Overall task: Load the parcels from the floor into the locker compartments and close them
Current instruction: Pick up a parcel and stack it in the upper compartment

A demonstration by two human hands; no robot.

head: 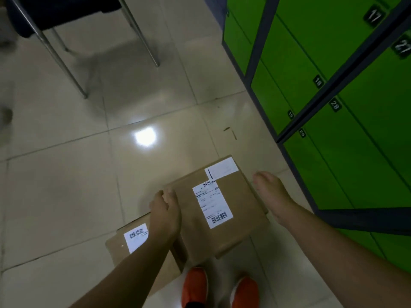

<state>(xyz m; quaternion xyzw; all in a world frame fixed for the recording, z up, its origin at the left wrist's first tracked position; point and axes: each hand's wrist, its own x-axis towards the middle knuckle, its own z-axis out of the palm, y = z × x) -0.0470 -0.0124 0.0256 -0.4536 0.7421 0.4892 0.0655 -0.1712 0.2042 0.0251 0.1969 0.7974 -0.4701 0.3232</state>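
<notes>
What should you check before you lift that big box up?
1. Left hand grip on the left edge of the larger parcel: ok, thumb on top.
2. Right hand against its right side: cannot tell if touching; fingers straight.
3. Smaller parcel not caught underneath: cannot tell.
4. Orange shoes clear of the parcels: cannot tell, very close.
5. Open locker compartment ready: cannot tell; the numbered green locker doors look shut.

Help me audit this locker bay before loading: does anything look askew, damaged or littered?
The upper parcel sits skewed over the lower parcel, overhanging it instead of stacked squarely. A few small brown scraps lie on the floor tiles near the green lockers. Neither box shows visible damage.
</notes>
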